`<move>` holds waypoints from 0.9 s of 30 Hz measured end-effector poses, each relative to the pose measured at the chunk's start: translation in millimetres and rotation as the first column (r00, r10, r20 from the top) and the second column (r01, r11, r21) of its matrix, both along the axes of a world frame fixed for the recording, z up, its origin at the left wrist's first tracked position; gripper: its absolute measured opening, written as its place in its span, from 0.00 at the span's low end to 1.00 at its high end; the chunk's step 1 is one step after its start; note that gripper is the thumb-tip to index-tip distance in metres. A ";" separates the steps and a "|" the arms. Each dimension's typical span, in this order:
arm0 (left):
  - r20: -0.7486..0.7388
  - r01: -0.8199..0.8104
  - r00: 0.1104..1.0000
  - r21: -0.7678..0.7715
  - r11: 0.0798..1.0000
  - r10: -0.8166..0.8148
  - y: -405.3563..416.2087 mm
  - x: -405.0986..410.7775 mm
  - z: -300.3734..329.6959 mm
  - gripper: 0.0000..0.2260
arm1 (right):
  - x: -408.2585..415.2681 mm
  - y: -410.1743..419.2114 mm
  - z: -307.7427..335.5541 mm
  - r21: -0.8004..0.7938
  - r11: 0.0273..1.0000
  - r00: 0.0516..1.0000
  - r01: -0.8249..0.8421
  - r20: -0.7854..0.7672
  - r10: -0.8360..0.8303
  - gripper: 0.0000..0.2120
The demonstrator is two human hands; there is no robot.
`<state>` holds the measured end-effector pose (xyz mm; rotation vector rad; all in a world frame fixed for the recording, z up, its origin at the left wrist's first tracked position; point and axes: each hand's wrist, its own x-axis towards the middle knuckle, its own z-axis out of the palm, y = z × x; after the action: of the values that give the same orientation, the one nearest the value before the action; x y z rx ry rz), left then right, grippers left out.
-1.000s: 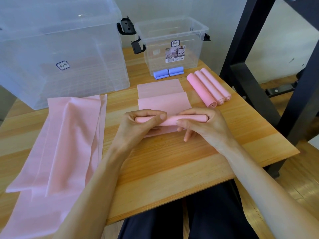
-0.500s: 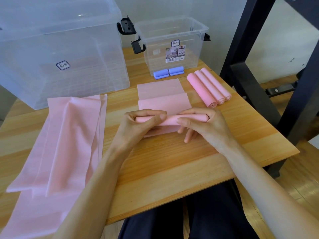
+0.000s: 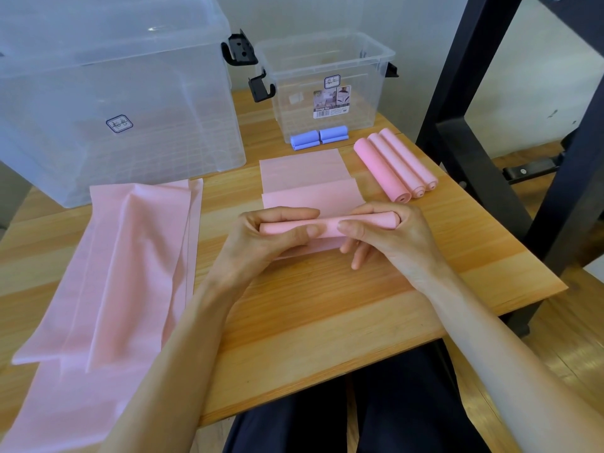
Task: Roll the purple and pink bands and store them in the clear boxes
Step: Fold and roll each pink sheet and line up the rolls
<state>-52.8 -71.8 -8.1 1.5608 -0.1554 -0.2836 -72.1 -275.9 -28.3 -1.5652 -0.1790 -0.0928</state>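
Evidently the pink roll (image 3: 330,223) is pinched by left hand (image 3: 261,243) and right hand (image 3: 392,243), fingers curled round it for tightness; finished rolls (image 3: 392,165) are parked at two o'clock

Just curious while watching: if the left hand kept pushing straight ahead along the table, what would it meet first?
The left hand would first cross the flat unrolled pink band, then probably meet the purple rolls.

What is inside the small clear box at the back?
The small clear box looks empty through its walls; two purple rolls lie outside, in front. Its label covers part of the interior.
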 end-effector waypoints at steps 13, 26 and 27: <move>-0.066 -0.054 0.996 -0.027 0.998 0.052 -2.9 -0.5 0.5 0.13 | 2.5 0.2 -3.8 -0.036 0.999 1.000 -0.007 0.014 0.007 0.12; -0.059 -0.084 0.995 -0.004 0.996 0.083 -2.6 0.0 -0.5 0.13 | 2.8 0.6 -4.0 -0.079 0.997 1.000 -0.026 0.011 0.027 0.15; -0.049 -0.083 0.995 0.000 0.997 0.083 -2.3 0.4 -0.5 0.14 | 2.7 0.4 -3.8 -0.082 0.996 1.000 -0.020 0.019 0.021 0.14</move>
<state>-52.4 -74.1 -8.6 1.5524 -0.0527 -0.2560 -69.4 -275.5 -32.1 -1.6441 -0.2168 -0.0856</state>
